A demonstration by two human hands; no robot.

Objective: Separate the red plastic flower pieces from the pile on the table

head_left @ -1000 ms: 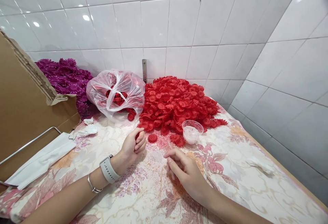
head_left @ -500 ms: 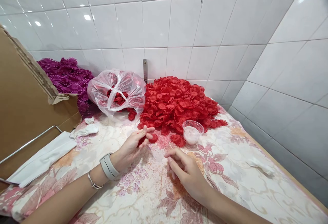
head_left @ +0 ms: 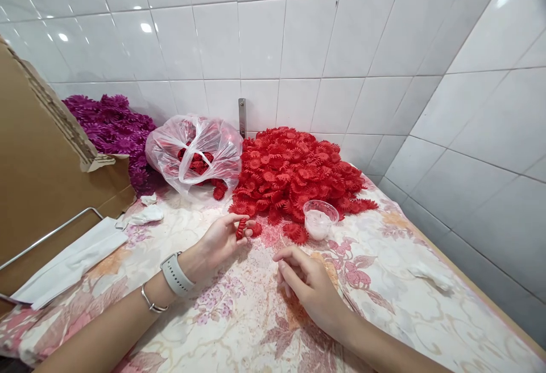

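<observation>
My left hand (head_left: pixel 222 239), with a grey watch and a metal bangle on its wrist, holds a small red fringed flower roll (head_left: pixel 241 228) between thumb and fingers. Just behind it, another red flower (head_left: pixel 256 228) lies on the cloth. To the right, my right hand (head_left: pixel 305 276) rests over the table with its fingers curled in; whatever they hold is hidden, though a thin line shows beside the hand. Beyond it stands a clear plastic cup (head_left: pixel 321 220) with a whitish substance inside, next to a loose red flower piece (head_left: pixel 295 233).
A large heap of red flowers (head_left: pixel 294 168) sits against the tiled wall. Left of it are a clear plastic bag (head_left: pixel 194 157) with red rolls and a purple flower pile (head_left: pixel 115 128). A cardboard box (head_left: pixel 51 151) stands at the left; crumpled white tissue (head_left: pixel 433 276) lies right.
My left hand has shifted slightly left and turned, so the red flower roll in its fingers now shows more clearly. My right hand stays nearly still.
</observation>
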